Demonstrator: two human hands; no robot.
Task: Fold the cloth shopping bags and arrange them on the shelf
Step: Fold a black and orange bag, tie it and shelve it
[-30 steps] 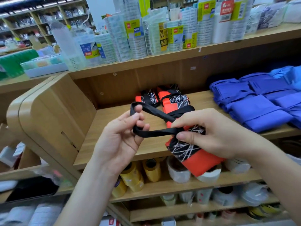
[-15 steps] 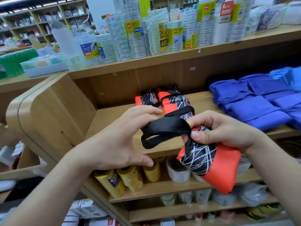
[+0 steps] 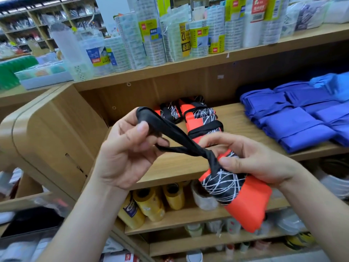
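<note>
Left hand point(image 3: 124, 148) pinches the black strap point(image 3: 170, 129) taut, right hand point(image 3: 251, 159) grips the rolled orange bag point(image 3: 236, 188) just in front of the shelf point(image 3: 170, 167) edge: tie-off step, next probably wrap strap round roll, then park it on shelf.

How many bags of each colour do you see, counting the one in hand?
Held orange bag: 1
Shelved orange bags: 3
Blue bags: overlapping stacks, cannot count
Total counted: 4
</note>
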